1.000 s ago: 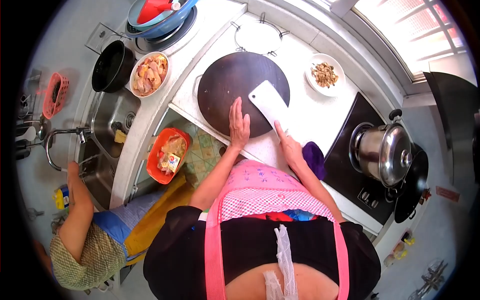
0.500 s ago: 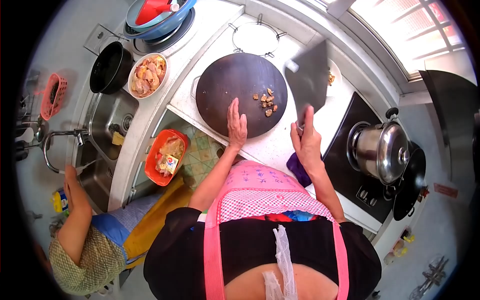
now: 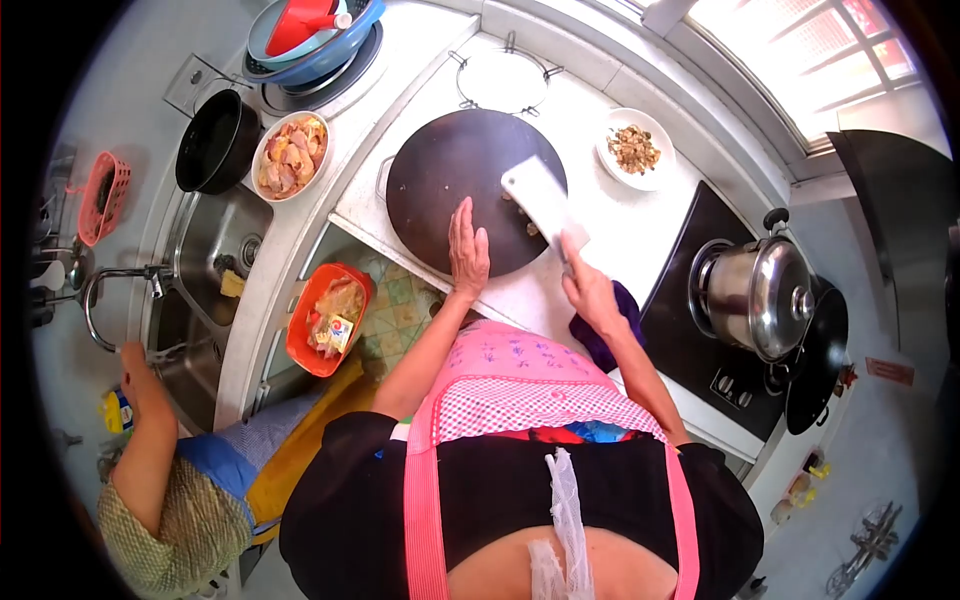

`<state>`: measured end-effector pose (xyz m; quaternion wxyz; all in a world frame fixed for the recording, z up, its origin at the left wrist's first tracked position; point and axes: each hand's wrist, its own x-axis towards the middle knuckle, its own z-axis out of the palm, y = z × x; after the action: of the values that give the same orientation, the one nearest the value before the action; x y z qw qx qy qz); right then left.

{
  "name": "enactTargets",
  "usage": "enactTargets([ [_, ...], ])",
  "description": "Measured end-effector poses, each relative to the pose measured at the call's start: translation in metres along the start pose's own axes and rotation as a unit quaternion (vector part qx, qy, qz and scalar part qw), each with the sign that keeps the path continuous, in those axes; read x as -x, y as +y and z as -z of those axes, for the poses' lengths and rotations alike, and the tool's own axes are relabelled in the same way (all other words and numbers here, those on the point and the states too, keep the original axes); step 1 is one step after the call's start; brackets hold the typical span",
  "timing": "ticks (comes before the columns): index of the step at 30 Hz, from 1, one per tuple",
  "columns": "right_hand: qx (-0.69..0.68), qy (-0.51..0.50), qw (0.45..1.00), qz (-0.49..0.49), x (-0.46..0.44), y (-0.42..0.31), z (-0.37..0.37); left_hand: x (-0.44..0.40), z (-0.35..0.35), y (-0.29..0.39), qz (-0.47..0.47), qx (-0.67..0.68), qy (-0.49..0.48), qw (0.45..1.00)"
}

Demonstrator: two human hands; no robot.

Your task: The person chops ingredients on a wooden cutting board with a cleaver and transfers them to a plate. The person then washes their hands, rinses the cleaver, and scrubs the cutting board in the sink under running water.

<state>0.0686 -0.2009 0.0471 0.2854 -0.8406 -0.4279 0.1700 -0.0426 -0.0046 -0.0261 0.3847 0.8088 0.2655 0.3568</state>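
A round dark chopping board (image 3: 440,165) lies on the white counter. My left hand (image 3: 468,258) is on the board's near edge, fingers stretched out and holding nothing. My right hand (image 3: 591,292) is wrapped round the handle of a cleaver (image 3: 543,198). The cleaver's broad blade is over the right part of the board and hides most of the small brown food pieces (image 3: 532,229) there. Whether the blade touches the board I cannot tell. Beyond the blade, a white bowl (image 3: 668,165) contains chopped brown pieces (image 3: 634,149).
Raw meat pieces (image 3: 293,155) fill a white bowl left of the board, beside a black pot (image 3: 215,142). A steel pot (image 3: 755,300) stands on the right-hand stove (image 3: 680,285). A purple cloth (image 3: 600,345) hangs at the counter edge. Another person's hand (image 3: 143,375) is near the sink (image 3: 205,255).
The cleaver has come down and left from above the white bowl to over the board, uncovering the bowl. My left hand has stayed put.
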Motion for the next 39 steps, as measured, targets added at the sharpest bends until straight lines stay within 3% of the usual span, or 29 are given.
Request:
enactTargets([
  [4,-0.021,0.171,0.984,0.038,-0.006,-0.051,0.042,0.000,0.002,0.006,0.015,0.013,0.001,1.000],
  [6,-0.045,0.271,0.958,0.086,-0.008,-0.035,0.018,-0.003,0.002,0.006,0.013,0.015,0.005,1.000],
  [8,-0.002,0.199,0.979,0.051,0.001,-0.014,-0.008,-0.003,0.001,0.007,0.016,0.014,0.006,1.000],
  [10,0.193,-0.006,0.981,-0.003,0.009,0.028,-0.047,-0.004,0.000,0.005,0.014,0.008,0.002,1.000],
  [11,0.062,-0.040,0.994,-0.078,0.012,0.028,-0.056,-0.002,0.001,0.005,0.012,0.002,-0.004,1.000],
  [14,0.126,-0.088,0.982,-0.113,0.009,0.027,-0.058,-0.002,-0.002,0.004,0.016,-0.017,-0.003,1.000],
  [17,0.029,-0.077,0.995,-0.054,0.013,0.025,-0.034,-0.003,-0.001,0.008,0.012,-0.025,-0.005,1.000],
  [20,-0.027,-0.063,0.994,-0.090,0.011,-0.006,0.015,-0.002,-0.002,0.002,0.005,0.006,0.003,1.000],
  [25,-0.033,0.174,0.983,0.046,0.003,-0.029,0.026,-0.004,0.000,0.009,0.022,0.018,0.006,1.000],
  [28,-0.013,0.092,0.996,-0.008,0.006,0.002,-0.011,-0.005,-0.001,0.006,0.018,0.023,0.007,1.000],
  [29,0.115,0.014,0.993,-0.022,0.006,0.017,-0.030,-0.002,-0.001,0.004,0.012,0.019,0.008,1.000],
  [30,0.125,-0.078,0.986,-0.083,0.002,0.019,-0.041,0.001,-0.001,0.004,0.014,0.018,0.007,1.000],
  [32,0.140,-0.139,0.971,-0.134,0.002,0.024,-0.050,-0.002,-0.001,0.005,0.021,0.021,0.006,1.000],
  [39,0.041,0.013,0.999,0.013,0.002,0.006,-0.005,-0.001,-0.001,0.003,0.019,0.022,0.006,1.000],
])
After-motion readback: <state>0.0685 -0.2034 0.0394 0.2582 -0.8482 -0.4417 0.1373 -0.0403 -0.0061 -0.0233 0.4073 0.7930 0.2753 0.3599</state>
